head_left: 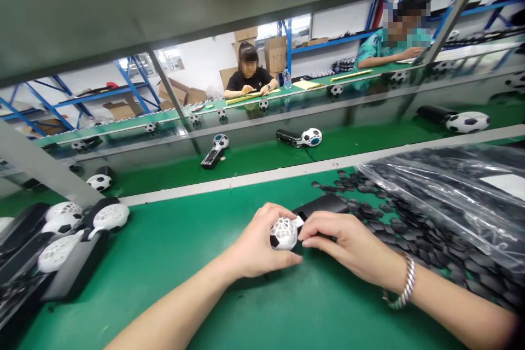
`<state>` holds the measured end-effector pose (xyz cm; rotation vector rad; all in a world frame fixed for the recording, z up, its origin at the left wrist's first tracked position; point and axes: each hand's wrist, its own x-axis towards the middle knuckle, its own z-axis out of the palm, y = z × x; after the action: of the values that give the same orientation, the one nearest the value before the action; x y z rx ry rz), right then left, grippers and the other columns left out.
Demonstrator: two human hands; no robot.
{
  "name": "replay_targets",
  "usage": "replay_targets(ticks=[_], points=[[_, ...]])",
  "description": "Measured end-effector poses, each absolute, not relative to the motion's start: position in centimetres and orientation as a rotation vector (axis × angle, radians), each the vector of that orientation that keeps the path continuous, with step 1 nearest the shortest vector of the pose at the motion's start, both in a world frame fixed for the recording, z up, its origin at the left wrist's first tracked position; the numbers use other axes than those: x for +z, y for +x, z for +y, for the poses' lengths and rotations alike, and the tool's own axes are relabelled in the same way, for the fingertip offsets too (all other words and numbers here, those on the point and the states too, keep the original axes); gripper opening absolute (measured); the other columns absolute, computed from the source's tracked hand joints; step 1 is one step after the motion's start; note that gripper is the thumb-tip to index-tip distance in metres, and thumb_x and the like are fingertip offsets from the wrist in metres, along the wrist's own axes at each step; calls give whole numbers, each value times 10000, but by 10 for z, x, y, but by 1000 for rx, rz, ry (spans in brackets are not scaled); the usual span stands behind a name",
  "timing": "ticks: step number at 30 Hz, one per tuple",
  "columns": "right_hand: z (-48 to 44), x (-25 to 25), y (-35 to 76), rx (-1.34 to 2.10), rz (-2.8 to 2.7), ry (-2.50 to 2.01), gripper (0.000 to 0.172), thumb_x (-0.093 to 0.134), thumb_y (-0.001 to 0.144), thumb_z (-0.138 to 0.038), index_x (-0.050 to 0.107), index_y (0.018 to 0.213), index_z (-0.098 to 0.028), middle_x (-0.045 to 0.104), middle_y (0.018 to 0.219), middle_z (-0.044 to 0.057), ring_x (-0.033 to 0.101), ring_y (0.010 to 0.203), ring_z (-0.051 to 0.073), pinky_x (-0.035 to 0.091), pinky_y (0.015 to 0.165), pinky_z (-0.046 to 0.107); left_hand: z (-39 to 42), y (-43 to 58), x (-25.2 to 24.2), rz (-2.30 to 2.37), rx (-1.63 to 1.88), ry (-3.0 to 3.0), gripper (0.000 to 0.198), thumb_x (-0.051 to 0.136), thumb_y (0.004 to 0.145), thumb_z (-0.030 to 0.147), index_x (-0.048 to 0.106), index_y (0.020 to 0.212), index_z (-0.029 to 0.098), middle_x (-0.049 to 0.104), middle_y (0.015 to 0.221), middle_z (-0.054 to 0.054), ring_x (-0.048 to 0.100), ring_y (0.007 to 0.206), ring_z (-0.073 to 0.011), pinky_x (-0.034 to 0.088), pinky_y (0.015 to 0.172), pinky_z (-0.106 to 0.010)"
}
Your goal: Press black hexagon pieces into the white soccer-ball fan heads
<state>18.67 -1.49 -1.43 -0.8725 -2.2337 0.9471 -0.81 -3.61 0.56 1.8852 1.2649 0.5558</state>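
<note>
My left hand [258, 243] is curled round the white football-shaped head [284, 234] of a small hand-held fan, whose black handle [322, 203] points away from me on the green table [172, 262]. My right hand [346, 243] rests beside the head, fingertips pinched against its right side; whether they hold a small piece is hidden. A silver bracelet [404, 284] circles my right wrist. A heap of small black patches [394, 219] lies just right of my hands.
Several unfinished white-headed fans [69, 235] are stacked at the left. A clear plastic bag [455, 191] of black pieces lies at the right. Finished black-and-white fans [301, 138] ride the conveyor belt beyond. Two other people sit working at the far side.
</note>
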Motion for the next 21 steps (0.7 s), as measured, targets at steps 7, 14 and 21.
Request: replay_targets(ticks=[7, 14, 21], points=[[-11, -18, 179, 870, -2205, -849, 105, 576, 796, -175, 607, 696, -176, 607, 707, -1, 555, 697, 115, 410, 644, 221, -40, 1, -3, 1350, 699, 1886, 375, 667, 629, 190, 536, 980, 208, 510, 1026, -41, 494, 977, -199, 414, 871, -344], [-7, -17, 174, 846, -2231, -889, 136, 588, 800, -248, 584, 680, -183, 585, 675, -12, 528, 662, 114, 398, 621, 228, -41, 1, -4, 1353, 728, 1918, 386, 589, 618, 94, 528, 979, 217, 511, 1017, -33, 486, 977, -195, 414, 868, -339], [-8, -12, 175, 806, -2131, -929, 72, 568, 811, -245, 575, 766, -190, 592, 795, 17, 547, 748, 132, 433, 677, 246, -25, 2, -3, 1355, 791, 1873, 348, 630, 617, 110, 551, 945, 194, 545, 1000, -31, 526, 956, -190, 423, 859, -325]])
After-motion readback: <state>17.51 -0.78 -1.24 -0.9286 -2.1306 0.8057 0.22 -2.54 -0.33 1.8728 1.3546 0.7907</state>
